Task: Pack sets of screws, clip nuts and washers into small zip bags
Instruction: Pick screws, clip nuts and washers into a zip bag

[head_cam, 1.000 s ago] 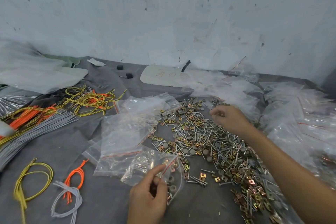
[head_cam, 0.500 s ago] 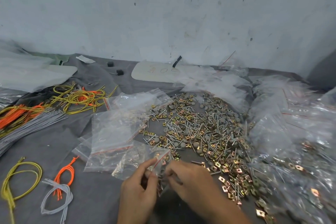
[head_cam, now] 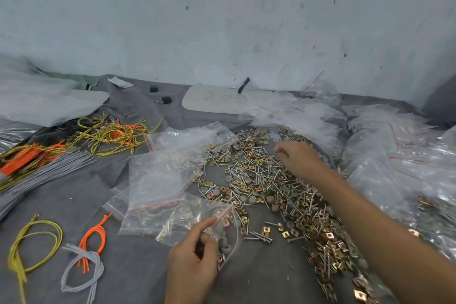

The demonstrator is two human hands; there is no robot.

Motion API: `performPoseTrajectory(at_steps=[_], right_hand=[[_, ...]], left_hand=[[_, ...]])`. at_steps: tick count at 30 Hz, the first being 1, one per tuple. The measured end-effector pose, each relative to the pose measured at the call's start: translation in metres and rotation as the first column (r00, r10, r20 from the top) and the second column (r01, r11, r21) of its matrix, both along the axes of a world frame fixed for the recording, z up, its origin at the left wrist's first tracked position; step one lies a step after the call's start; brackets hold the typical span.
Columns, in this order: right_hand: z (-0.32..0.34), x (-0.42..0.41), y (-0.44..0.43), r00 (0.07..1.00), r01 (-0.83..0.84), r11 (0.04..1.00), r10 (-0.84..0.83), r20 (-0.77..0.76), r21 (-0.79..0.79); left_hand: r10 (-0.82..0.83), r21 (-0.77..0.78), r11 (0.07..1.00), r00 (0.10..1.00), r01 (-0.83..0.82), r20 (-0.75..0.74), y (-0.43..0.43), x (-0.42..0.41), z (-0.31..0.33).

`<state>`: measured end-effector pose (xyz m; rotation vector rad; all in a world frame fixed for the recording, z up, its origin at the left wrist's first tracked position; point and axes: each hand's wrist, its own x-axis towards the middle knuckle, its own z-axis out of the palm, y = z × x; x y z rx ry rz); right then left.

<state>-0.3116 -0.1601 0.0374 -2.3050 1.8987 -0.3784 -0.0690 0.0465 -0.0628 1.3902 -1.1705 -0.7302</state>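
right hand [head_cam: 297, 159] fingertips hidden, board [head_cam: 197, 103] writing illegible

Flat, cool, even light, faint shadows, glints on plastic, wide-angle bending and blur toward edges

Grey cloth [head_cam: 74, 195]; clear zip bags [head_cam: 158, 177] with red seal lines; silver screws [head_cam: 257, 237], brassy gold clip nuts [head_cam: 266, 229], dull grey washers [head_cam: 243, 198]; yellow wires [head_cam: 111, 134] striped green, orange wires [head_cam: 22, 161], pale grey wires [head_cam: 37, 180]; whitish-blue wall [head_cam: 222, 20] flecked with dark spots
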Motion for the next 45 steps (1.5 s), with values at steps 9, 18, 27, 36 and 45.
performPoseTrajectory(at_steps=[9, 18, 27, 36, 45], right_hand=[[-0.029, -0.006, -0.035, 0.931, -0.102, 0.980, 0.154, -0.330, 0.169], [-0.028, -0.006, -0.034, 0.943, -0.075, 0.992, 0.104, -0.317, 0.101], [-0.002, 0.011, 0.051, 0.957, -0.158, 0.987, 0.146, 0.252, 0.028], [-0.030, 0.054, 0.166, 0.766, -0.359, 0.930, 0.340, 0.546, -0.076], [-0.045, 0.083, 0.171, 0.868, -0.404, 0.906, 0.423, 0.260, -0.126]], left_hand=[[0.005, -0.018, 1.000, 1.000, -0.005, 0.010, 0.001, 0.002, 0.003], [-0.006, 0.006, 1.000, 1.000, 0.006, 0.015, 0.002, 0.003, 0.001], [-0.006, -0.009, 1.000, 0.999, 0.006, 0.033, 0.002, 0.002, 0.003], [0.003, -0.004, 1.000, 0.999, -0.003, 0.051, 0.003, 0.001, 0.005], [0.010, -0.033, 0.999, 0.993, -0.007, 0.119, 0.006, 0.000, 0.009]])
